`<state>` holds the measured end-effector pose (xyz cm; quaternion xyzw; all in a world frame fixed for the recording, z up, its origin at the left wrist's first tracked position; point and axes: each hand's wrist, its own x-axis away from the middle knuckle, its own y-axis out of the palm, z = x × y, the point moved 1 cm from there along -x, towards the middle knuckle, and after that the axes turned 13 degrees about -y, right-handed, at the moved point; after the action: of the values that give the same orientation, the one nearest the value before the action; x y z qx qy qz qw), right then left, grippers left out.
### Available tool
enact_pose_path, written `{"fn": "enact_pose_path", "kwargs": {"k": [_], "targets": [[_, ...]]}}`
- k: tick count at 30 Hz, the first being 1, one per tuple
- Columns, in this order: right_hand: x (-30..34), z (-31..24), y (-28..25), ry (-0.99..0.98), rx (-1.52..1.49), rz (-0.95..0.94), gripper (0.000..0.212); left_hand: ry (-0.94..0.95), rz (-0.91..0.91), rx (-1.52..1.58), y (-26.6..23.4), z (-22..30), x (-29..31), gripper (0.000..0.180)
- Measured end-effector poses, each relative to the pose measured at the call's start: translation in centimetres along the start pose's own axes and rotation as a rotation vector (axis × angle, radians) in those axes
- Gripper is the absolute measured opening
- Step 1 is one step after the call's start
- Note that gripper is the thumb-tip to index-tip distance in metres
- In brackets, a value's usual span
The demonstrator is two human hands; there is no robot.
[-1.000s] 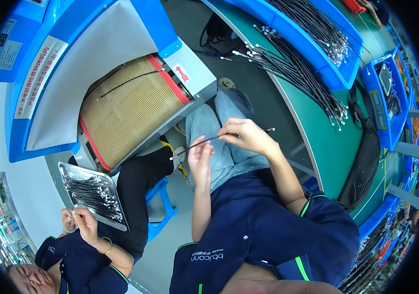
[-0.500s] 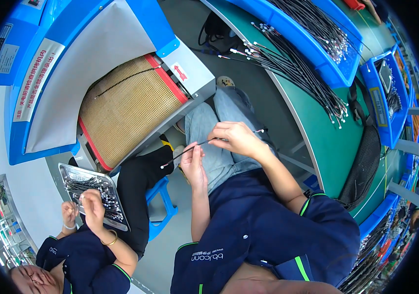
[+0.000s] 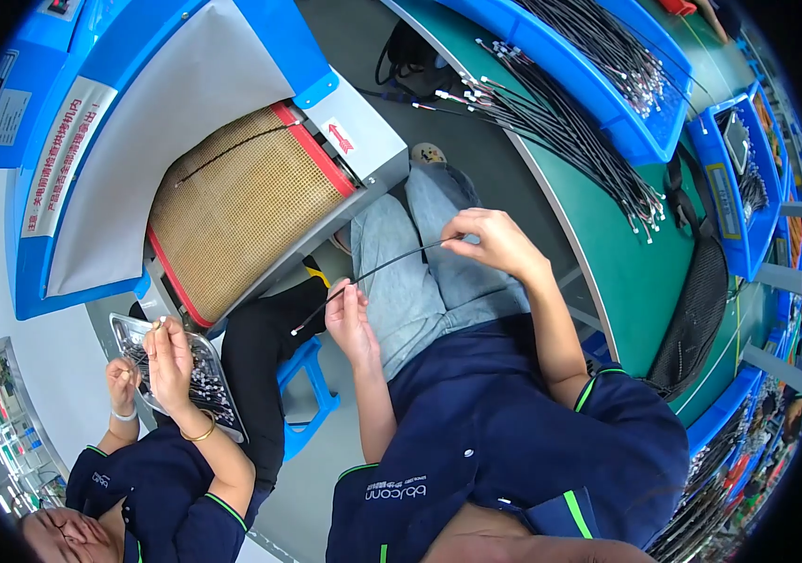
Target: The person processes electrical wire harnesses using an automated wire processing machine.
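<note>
A thin black cable (image 3: pixel 391 263) stretches above my lap between my two hands. My left hand (image 3: pixel 352 324) pinches it near its left end, where a small white connector (image 3: pixel 296 330) sticks out past the fingers. Farther right and slightly higher, my right hand (image 3: pixel 493 242) is closed on the other part of the cable; the end there is hidden by the fingers. To the left, another dark cable (image 3: pixel 232 150) lies on the tan mesh conveyor belt (image 3: pixel 251 202) of a blue and white machine, apart from my hands.
At lower left, a co-worker's hands (image 3: pixel 168 361) are raised over a metal tray (image 3: pixel 232 427) of short cables. On the right, a green table (image 3: pixel 598 253) bears a bundle of black cables (image 3: pixel 570 117), blue bins (image 3: pixel 649 141) and a black strap (image 3: pixel 701 314). A blue stool (image 3: pixel 312 399) stands left of me.
My hands have drawn apart: the right has gone right and up, the left slightly left. More cable shows between them. The co-worker's hands have risen a little.
</note>
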<state>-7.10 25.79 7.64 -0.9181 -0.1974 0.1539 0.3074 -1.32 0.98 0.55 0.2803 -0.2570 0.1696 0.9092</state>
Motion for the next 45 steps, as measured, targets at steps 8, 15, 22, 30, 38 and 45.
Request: {"fn": "enact_pose_path", "kwargs": {"k": [8, 15, 22, 30, 38, 45], "targets": [[1.3, 0.9, -1.1, 0.025, -0.115, 0.071, 0.009, 0.008, -0.002, 0.001, 0.1, -0.3, 0.2, 0.018], [1.6, 0.9, -1.3, -0.092, -0.094, 0.123, 0.012, -0.012, 0.044, -0.012, 0.0, -1.1, 0.2, 0.019], [1.9, 1.3, -1.5, -0.157, -0.061, 0.163, 0.011, 0.005, 0.032, -0.009, 0.2, -0.8, 0.4, 0.017], [2.3, 2.3, -1.1, -0.157, -0.063, 0.184, 0.010, 0.011, 0.041, 0.006, 0.4, -1.0, 0.5, 0.016], [2.3, 2.8, -1.0, -0.180, -0.064, 0.193, 0.009, 0.020, 0.000, 0.001, 0.9, -0.5, 0.5, 0.017], [2.2, 2.4, -1.2, -0.175, -0.092, 0.095, 0.009, 0.021, -0.016, -0.007, -0.1, -0.9, 0.1, 0.017]]}}
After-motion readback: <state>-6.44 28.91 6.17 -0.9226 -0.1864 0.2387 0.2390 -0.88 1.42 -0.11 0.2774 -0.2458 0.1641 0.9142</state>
